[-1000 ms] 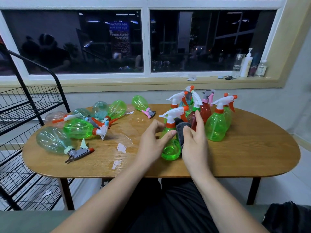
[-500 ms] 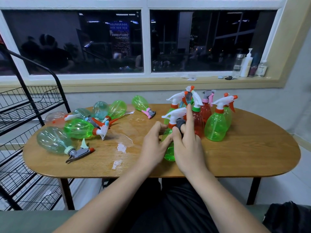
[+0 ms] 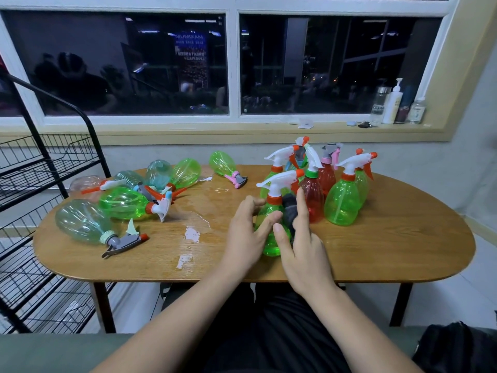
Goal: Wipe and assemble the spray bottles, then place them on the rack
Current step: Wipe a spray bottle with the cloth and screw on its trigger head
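1. Currently the wiping step looks under way: the left hand [image 3: 243, 232] grips a green bottle [image 3: 270, 239] that stands near the front edge of the table [image 3: 390, 251], fingers curved round its left side.
2. The right hand [image 3: 302, 247] holds a dark cloth [image 3: 289, 211] pressed against the bottle's right shoulder, forefinger straight, thumb on the near face.
3. Upright bottles [image 3: 341, 205] with spray heads on cluster just behind, probably finished.
4. Lying bottles [image 3: 123, 203] at the left, heads fitted too, likely await wiping.
5. The rack [image 3: 45, 168] shows no bottle on its visible shelves, so placing seems wholly left.
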Demonstrator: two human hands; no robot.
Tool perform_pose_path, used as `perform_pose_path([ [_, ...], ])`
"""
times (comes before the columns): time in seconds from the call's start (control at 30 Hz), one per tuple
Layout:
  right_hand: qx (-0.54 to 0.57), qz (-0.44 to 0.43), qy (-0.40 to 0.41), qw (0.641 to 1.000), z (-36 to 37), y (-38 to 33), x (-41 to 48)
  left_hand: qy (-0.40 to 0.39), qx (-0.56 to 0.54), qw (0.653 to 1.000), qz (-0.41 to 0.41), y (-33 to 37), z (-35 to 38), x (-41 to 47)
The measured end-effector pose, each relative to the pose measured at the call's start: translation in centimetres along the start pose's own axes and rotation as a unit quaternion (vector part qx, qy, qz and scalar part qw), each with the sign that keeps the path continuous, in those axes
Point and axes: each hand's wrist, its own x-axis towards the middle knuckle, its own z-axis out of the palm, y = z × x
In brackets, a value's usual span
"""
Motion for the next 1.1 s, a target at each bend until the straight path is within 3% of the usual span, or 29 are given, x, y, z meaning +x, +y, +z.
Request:
perform_pose_path([
  [0.2, 0.022, 0.111, -0.045, 0.993, -0.5, 1.4, 0.1, -0.003, 0.003, 1.0, 0.004, 0.2, -0.2, -0.4],
  [0.33, 0.021, 0.141, -0.114, 0.983, -1.4, 1.8, 1.3, -0.008, 0.004, 1.0, 0.002, 0.1, -0.2, -0.6],
  [0.43, 0.079, 0.153, -0.135, 0.976, -2.1, 1.6, 1.9, -0.018, 0.012, 1.0, 0.004, -0.3, -0.4, -0.5],
  [0.6, 0.26, 0.183, -0.093, 0.943, -2.3, -0.1, 2.8, -0.019, 0.033, 0.999, 0.015, -0.5, -0.4, -0.6],
  [0.77, 0.351, 0.132, -0.055, 0.925, -2.2, -1.5, 3.9, -0.015, 0.038, 0.999, 0.023, -0.6, -0.5, -0.7],
  [1.1, 0.3, 0.119, -0.048, 0.945, -0.6, -1.1, 2.5, -0.009, 0.045, 0.999, 0.027, -0.3, -0.6, -0.9],
])
